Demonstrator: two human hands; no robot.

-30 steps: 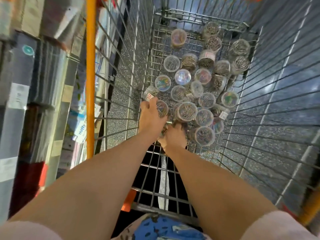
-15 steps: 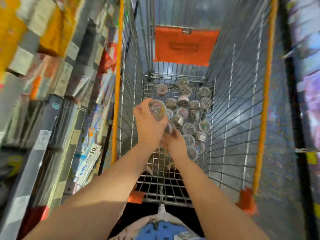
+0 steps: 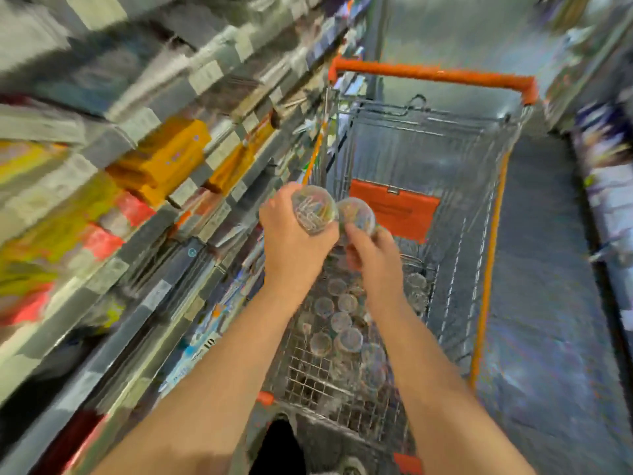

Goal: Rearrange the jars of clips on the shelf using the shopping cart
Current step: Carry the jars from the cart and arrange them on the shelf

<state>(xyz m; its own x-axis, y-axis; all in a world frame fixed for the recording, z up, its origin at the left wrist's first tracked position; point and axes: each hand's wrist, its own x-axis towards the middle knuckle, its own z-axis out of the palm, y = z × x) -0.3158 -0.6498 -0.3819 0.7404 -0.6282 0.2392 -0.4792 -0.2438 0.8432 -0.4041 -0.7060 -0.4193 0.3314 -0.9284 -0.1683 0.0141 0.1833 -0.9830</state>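
Now that you lifted both jars up out of cart [image 3: 486,207], left hand [image 3: 294,241] holds jar [image 3: 313,209], right hand [image 3: 373,255] holds second jar [image 3: 356,216]. Shelf [image 3: 205,186] close on left. Ready to place.

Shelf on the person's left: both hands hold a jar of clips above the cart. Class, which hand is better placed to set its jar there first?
Probably the left hand. Its jar is on the side nearer the shelf, while the right hand holds its jar over the cart, farther away.

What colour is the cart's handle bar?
Orange, seen in the head view along the shopping cart's handle.
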